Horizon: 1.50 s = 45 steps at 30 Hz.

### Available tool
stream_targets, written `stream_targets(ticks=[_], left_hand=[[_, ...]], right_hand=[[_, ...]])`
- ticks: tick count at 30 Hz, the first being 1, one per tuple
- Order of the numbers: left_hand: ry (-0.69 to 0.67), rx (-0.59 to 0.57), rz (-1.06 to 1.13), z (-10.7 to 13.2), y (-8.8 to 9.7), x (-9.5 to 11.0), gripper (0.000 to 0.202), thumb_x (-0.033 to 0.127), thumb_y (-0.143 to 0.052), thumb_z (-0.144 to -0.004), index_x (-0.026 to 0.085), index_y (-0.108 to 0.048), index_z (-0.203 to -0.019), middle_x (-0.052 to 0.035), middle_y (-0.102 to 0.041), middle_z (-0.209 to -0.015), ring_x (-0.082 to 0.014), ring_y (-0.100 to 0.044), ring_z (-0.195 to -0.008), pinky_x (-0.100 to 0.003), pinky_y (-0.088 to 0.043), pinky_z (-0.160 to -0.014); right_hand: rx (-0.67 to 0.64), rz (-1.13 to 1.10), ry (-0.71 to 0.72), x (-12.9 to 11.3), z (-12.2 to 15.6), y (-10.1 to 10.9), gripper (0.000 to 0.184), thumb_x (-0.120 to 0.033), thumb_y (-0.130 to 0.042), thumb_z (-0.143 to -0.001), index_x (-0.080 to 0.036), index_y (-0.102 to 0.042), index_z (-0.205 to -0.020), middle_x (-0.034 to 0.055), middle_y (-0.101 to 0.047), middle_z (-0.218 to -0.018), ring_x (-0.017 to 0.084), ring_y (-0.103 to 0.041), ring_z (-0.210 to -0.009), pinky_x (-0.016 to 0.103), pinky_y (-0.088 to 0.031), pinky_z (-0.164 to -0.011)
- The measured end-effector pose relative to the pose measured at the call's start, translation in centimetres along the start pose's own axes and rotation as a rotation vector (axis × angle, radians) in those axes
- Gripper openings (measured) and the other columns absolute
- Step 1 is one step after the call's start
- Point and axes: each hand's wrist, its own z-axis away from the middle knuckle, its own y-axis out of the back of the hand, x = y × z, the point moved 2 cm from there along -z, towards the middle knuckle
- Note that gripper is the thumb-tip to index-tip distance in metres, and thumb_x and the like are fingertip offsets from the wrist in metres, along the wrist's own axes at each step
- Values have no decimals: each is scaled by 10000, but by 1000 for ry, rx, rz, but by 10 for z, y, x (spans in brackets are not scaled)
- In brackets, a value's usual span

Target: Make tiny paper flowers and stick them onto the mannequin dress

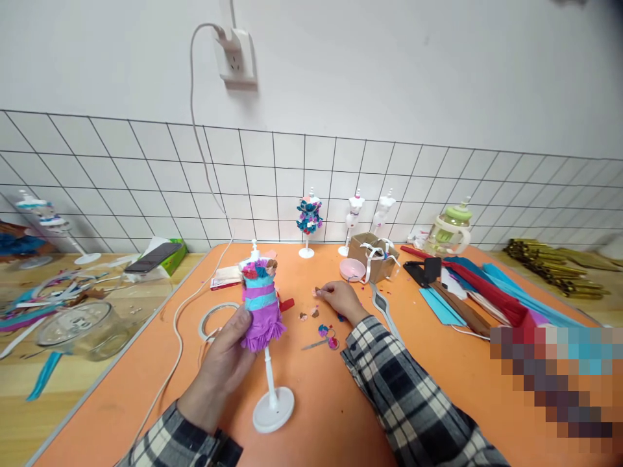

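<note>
My left hand (221, 360) is wrapped around a small white dress-form mannequin (269, 373), tilted a little above the orange mat. It wears a purple and light-blue crepe-paper dress (263, 318) with a fringed hem and small red, teal and brown pieces at the neckline. My right hand (339, 299) reaches to the mat, thumb and forefinger pinched at a small pink-brown paper piece (316, 292). Close by lie more paper scraps (315, 312) and scissors (315, 344) with paper bits around their handles. A roll of tape (204, 323) lies behind my left hand.
Behind stand a decorated mannequin (309, 217) and two mostly white ones, beside a cardboard box (363, 250) and a pink bowl (352, 270). Coloured crepe paper (503, 292) and a green-lidded jug (450, 230) are at right. A white cable (180, 324) crosses the mat at left.
</note>
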Motion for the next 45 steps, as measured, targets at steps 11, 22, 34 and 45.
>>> stream_targets(ticks=[11, 22, 34, 45], left_hand=[[-12, 23, -92, 5, -4, -2, 564, 372, -1003, -594, 232, -797, -1100, -53, -781, -1022, -194, -690, -836, -285, -586, -746], [1, -5, -80, 2, 1, -3, 443, 398, -980, -635, 208, -812, -997, -76, -793, -1026, -223, -715, -850, -332, -615, -769], [6, -33, -116, 5, -6, -4, 495, 421, -977, -639, 182, -801, -1035, -86, -791, -991, -230, -711, -834, -339, -591, -773], [1, -149, -140, 18, -20, -17, 586, 443, -957, -679, 246, -744, -1187, -96, -779, -1123, -251, -734, -929, -339, -591, -804]], right_hand=[[20, 240, -105, 0, 13, 46, 250, -309, -608, -957, -240, -815, -1079, 78, -796, -1162, 257, -704, -1140, 312, -500, -865], [-374, 475, -143, -9, 28, 50, 312, -366, -666, -997, -180, -667, -1247, 100, -670, -1291, 239, -669, -1126, 462, -576, -967], [-225, 184, 1, -33, 38, 76, 40, -224, -778, -831, -190, -760, -842, 30, -772, -862, 190, -718, -866, 262, -503, -715], [-21, -872, 361, -130, 106, 65, 399, -418, -875, -700, -234, -580, -894, -23, -713, -770, 140, -629, -674, 278, -485, -635]])
